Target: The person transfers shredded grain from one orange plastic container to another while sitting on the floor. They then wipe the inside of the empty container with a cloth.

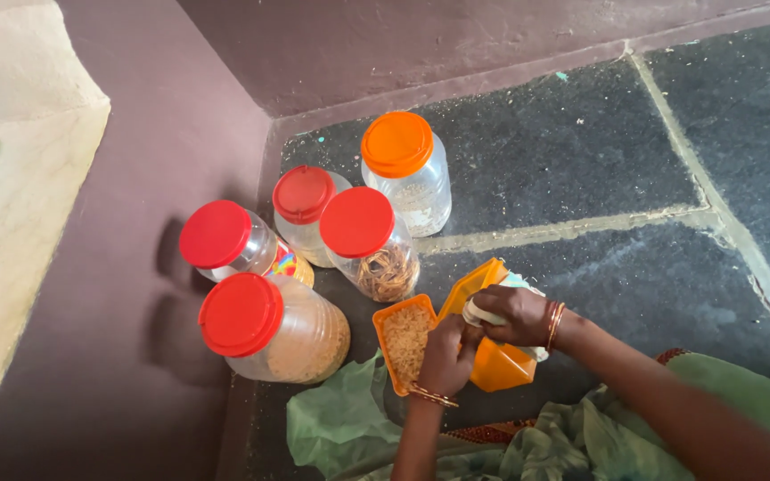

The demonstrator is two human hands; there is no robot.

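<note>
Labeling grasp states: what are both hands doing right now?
Left hand: closed, gripping the rim of the orange box.
Right hand: closed on a white cloth at the box's mouth.

Orange box [501, 361], red-lidded jars [274, 325] (one lid [397, 143] orange)

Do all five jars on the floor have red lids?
No. Four jars carry red lids, but the jar at the back has an orange lid.

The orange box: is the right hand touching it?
Touching. The head view shows the right hand lying across the top of the orange box, no gap.
</note>
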